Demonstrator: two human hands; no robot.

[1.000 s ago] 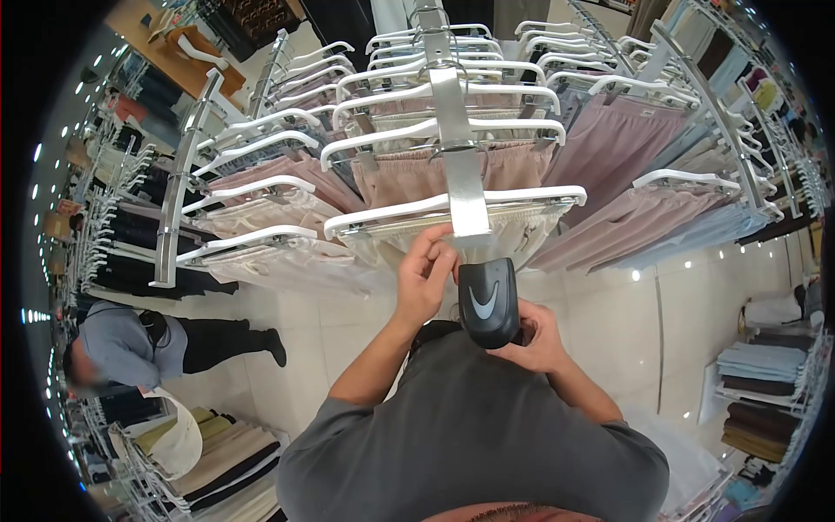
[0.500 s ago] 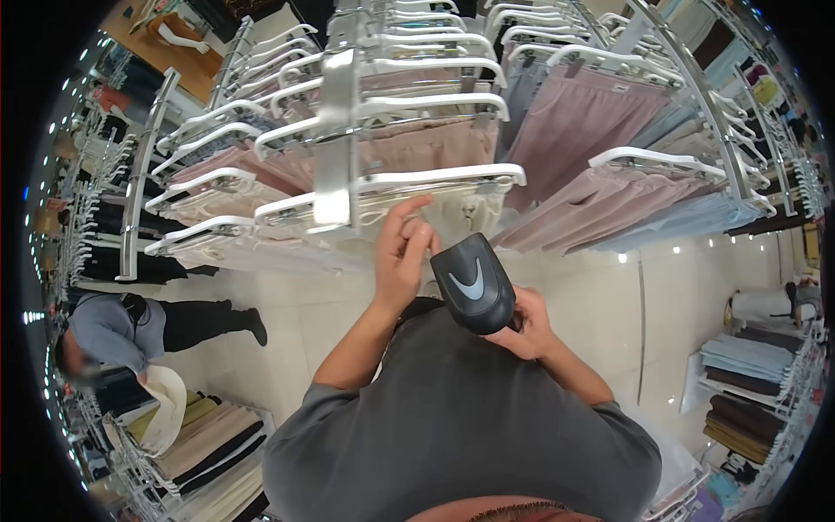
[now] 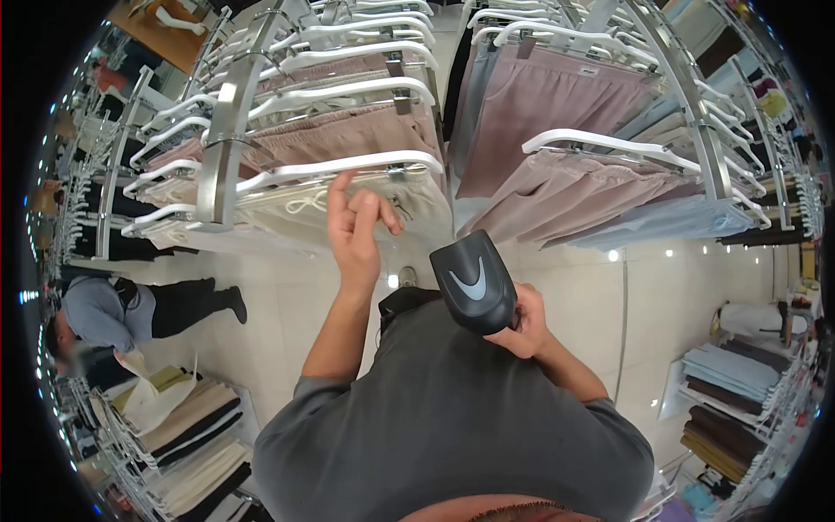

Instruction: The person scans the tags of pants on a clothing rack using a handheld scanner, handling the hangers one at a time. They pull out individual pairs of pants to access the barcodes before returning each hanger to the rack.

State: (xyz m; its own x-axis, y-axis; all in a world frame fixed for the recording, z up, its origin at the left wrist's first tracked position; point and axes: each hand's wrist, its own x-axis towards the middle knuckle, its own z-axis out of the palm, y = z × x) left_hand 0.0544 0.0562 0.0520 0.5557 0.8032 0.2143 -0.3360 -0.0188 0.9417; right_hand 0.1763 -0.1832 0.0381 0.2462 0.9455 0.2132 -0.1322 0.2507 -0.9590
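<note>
My right hand is closed round the handle of a black handheld scanner with a grey curved mark on top. To its left, my left hand is raised, fingers apart and partly bent, with nothing visible in it. Its index fingertip is close to a white hanger at the front of the rack. Cream trousers with a tied drawstring hang from that hanger, just behind my left hand. Whether the fingertip touches the hanger, I cannot tell.
Pink trousers hang right of the cream pair, beyond a narrow gap. A metal rail stands at the left. A person handles a pale garment at far left. Folded clothes lie on a right-hand shelf.
My left hand has moved left, away from the scanner, and its fingers have spread. The racks appear shifted left in view. The scanner stays in my right hand.
</note>
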